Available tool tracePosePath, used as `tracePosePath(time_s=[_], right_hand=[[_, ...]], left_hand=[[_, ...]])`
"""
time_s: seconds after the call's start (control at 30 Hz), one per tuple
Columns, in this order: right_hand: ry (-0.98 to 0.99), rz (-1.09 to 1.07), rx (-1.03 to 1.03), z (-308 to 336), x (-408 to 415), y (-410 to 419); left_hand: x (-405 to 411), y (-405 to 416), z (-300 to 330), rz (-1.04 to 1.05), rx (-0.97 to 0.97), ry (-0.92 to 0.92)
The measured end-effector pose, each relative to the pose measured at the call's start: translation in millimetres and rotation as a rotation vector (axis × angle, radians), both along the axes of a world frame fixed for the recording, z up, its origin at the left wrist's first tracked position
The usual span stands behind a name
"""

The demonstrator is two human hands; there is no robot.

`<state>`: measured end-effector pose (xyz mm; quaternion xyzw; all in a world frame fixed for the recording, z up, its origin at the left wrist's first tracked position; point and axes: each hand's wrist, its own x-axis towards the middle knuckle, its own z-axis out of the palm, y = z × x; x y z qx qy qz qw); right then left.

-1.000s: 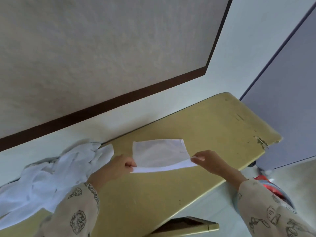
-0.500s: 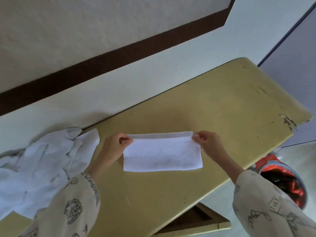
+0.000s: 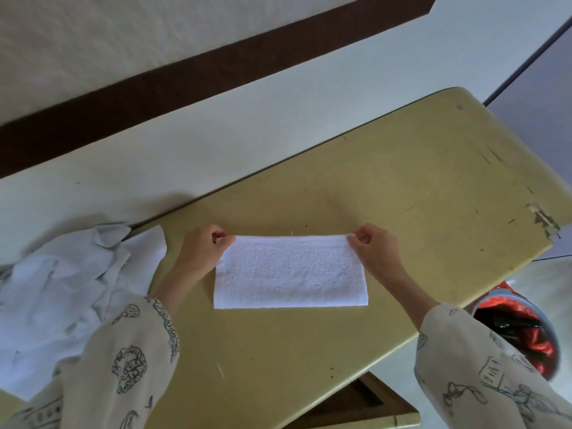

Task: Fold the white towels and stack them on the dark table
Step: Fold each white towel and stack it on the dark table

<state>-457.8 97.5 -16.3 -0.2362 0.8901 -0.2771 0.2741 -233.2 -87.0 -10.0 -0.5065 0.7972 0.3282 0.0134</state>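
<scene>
A small white towel (image 3: pixel 291 272), folded in half into a flat rectangle, lies on the yellowish table (image 3: pixel 402 187). My left hand (image 3: pixel 202 250) pinches its far left corner and my right hand (image 3: pixel 373 249) pinches its far right corner, both at the far edge of the towel. A loose heap of unfolded white towels (image 3: pixel 62 292) lies at the table's left end, partly under my left sleeve.
The table stands against a pale wall with a dark brown band (image 3: pixel 185 88). Its right end is chipped and scratched. A bin with a red liner (image 3: pixel 520 332) stands on the floor at the lower right. A wooden frame (image 3: pixel 368 404) shows under the near edge.
The towel was held up off the table, then its near half was brought over to the far edge; it now lies flat, folded, with both hands still at the far corners.
</scene>
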Motion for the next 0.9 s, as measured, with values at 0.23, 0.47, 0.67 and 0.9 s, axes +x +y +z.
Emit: tracePosePath(time_s=[0.23, 0.47, 0.67, 0.9], right_hand=[[0.037, 0.021, 0.029, -1.4, 0.3, -4.4], [0.061, 0.039, 0.044, -3.4, 1.2, -5.4], [0.090, 0.040, 0.048, -6.2, 3.3, -6.8], [0.116, 0.007, 0.012, -1.7, 8.9, -4.5]], left_hand=[[-0.7, -0.6, -6.9, 0.036, -0.017, 0.017], [3.2, 0.5, -6.3, 0.086, -0.036, 0.065], [6.0, -1.0, -6.4, 0.111, -0.036, 0.071], [6.0, 0.4, -6.7, 0.218, -0.023, 0.100]])
